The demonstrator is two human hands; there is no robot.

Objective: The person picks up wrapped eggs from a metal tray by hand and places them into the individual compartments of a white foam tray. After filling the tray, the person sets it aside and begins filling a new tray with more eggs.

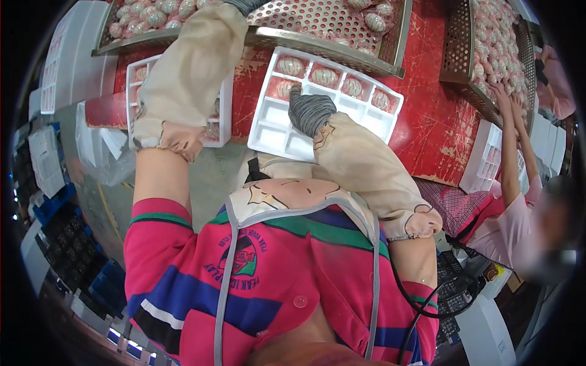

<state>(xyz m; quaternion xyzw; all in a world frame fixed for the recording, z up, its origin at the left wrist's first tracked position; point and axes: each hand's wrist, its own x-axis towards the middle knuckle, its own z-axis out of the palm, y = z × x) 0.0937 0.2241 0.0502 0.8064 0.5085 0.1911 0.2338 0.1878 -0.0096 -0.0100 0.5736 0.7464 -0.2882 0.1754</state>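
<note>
My right hand (311,114), in a grey knit glove, is over a white compartment tray (264,131). Its fingers are curled down, with one fingertip against a plastic-wrapped ball (283,89) in a left compartment. Across the tray's far row sit several more pink-and-white wrapped balls (324,76); the nearer compartments hold none. My left hand (247,5), also grey-gloved, reaches over a perforated metal basket (323,44) at the top edge. Its fingers are out of frame. Heaped wrapped balls (149,15) lie in the basket's left part, with a few at its right.
Beneath my left sleeve is another white tray (226,122) with wrapped balls. The red work surface (427,116) is scratched. At right, a co-worker's hands (510,100) reach to a second full basket (458,58), near more trays (485,155). Stacked white trays (85,55) stand at left.
</note>
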